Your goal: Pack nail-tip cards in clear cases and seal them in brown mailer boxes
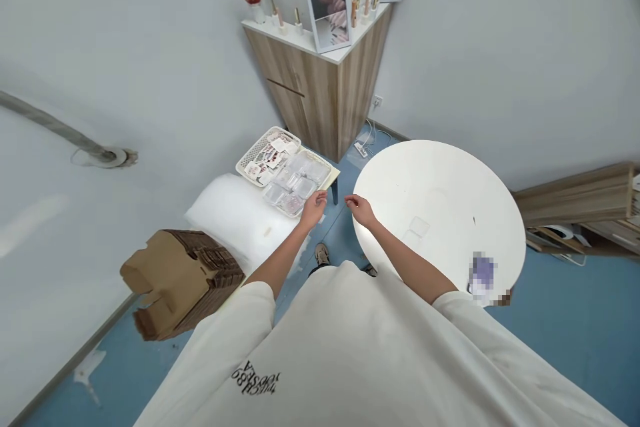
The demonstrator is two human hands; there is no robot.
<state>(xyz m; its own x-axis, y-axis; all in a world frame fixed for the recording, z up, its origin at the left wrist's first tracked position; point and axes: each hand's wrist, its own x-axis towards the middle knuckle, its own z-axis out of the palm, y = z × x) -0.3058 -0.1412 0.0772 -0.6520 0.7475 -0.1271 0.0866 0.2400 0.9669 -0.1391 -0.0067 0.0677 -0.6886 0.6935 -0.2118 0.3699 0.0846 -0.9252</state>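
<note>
My left hand (314, 207) hovers by the right edge of a white basket (327, 175) of clear plastic boxes (303, 187). Its fingers are loosely bent and a little apart, with nothing visible in them. Over the near-left rim of a round white table (445, 180) is my right hand (361, 209), fingers slightly curled, with no object showing. A thin clear square piece (419, 227) lies on that table. Behind the boxes, a second white basket (245, 163) holds printed cards (270, 157).
A wooden corner cabinet (310, 100) carries picture frames, small bottles and a plant. At left are a white wrapped bundle (225, 207) and an open cardboard box (170, 287). A power strip (361, 149) with cables lies on the floor. Wooden shelving (575, 197) stands right.
</note>
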